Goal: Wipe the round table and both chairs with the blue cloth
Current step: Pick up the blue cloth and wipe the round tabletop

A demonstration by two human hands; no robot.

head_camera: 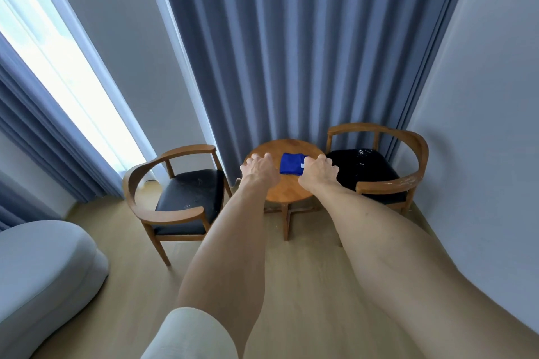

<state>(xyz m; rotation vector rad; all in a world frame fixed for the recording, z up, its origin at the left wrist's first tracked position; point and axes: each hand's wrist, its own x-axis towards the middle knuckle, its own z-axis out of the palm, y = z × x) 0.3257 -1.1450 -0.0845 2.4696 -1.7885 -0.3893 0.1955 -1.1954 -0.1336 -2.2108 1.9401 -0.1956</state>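
- The blue cloth (292,164) lies folded on the round surface (287,183), just right of centre frame, toward its far half.
- Both arms reach out over the surface. The right hand (318,169) is at the cloth's right edge, fingers curled and spread; whether it already touches or pinches the cloth I cannot tell.
- The left hand (260,167) hangs above the surface's left side, a little apart from the cloth, fingers spread and bent, holding nothing.
- The step in hand looks like picking up the cloth; no wiping has begun, by my reading.
- The next move calls for a firm grip on the cloth, then pressing it flat and sweeping across the top.
- The left chair (178,192) and right chair (379,166) flank the surface; specks on both dark seats suggest they need wiping too.
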